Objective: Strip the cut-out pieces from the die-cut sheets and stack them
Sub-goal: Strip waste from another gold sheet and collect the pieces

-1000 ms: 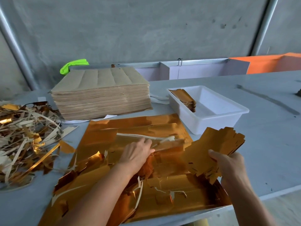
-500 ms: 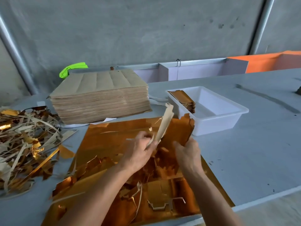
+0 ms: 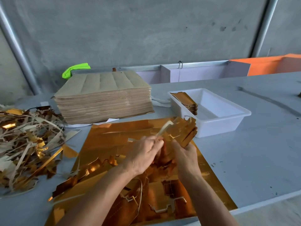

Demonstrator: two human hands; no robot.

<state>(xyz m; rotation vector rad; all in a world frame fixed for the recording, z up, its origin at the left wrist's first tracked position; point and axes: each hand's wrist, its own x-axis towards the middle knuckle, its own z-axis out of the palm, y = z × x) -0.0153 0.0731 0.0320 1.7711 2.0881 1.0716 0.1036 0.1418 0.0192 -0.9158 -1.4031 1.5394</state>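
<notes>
A gold foil die-cut sheet [image 3: 117, 141] lies flat on the grey table in front of me, with torn offcuts on its near half. My right hand [image 3: 184, 156] grips a bundle of gold cut-out pieces [image 3: 185, 131] held upright above the sheet's far right corner. My left hand [image 3: 145, 154] pinches a pale waste strip [image 3: 163, 128] that sticks up beside the bundle. A small stack of finished gold pieces [image 3: 187, 101] stands in the left end of a white plastic tray [image 3: 224, 121]. A tall stack of brown-backed sheets [image 3: 104, 97] sits behind.
A heap of scrap strips [image 3: 26, 144] covers the table's left side. The table's near edge [image 3: 267, 203] runs along the lower right. A green object [image 3: 75, 70] lies behind the stack, and white and orange bins [image 3: 195, 72] line the wall.
My right hand brought the bundle of cut-outs from the right in to the middle, next to my left hand. My left hand lifted off the sheet and now pulls a pale strip up beside the bundle.
</notes>
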